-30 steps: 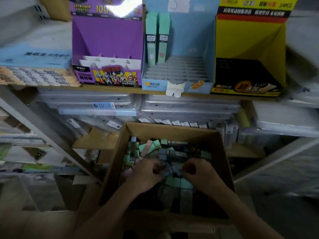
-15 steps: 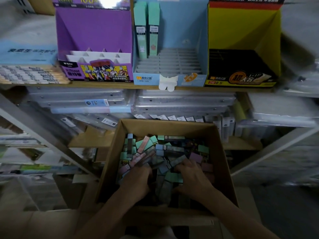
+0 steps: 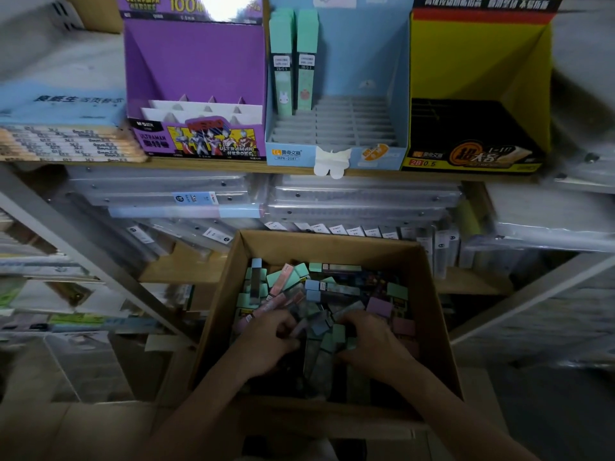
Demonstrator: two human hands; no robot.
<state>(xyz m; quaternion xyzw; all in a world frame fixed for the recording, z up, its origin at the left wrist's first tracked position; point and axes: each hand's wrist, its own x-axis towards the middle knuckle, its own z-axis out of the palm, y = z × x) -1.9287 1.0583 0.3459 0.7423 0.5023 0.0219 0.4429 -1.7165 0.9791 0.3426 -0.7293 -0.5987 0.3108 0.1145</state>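
Note:
An open cardboard box (image 3: 327, 243) sits low in front of me, filled with several slim lead cases (image 3: 292, 278) in green, pink, blue and purple. Both of my hands are inside it. My left hand (image 3: 269, 342) curls round a bundle of pink and clear cases that stick out up and to the left. My right hand (image 3: 371, 344) has its fingers and thumb curled over green cases in the pile. On the shelf above, a blue display tray (image 3: 336, 155) holds two upright green cases (image 3: 295, 61) at its back left; its other slots are bare.
A purple display box (image 3: 196, 78) stands left of the blue tray and a yellow-black one (image 3: 479, 94) to its right. Stacks of clear plastic packs (image 3: 362, 201) fill the shelf behind the cardboard box. Slanted metal shelf braces (image 3: 83, 254) run on both sides.
My hands were close together at the middle of the pile; they have drawn apart and nearer to me, and my left hand now has a bundle of cases in it.

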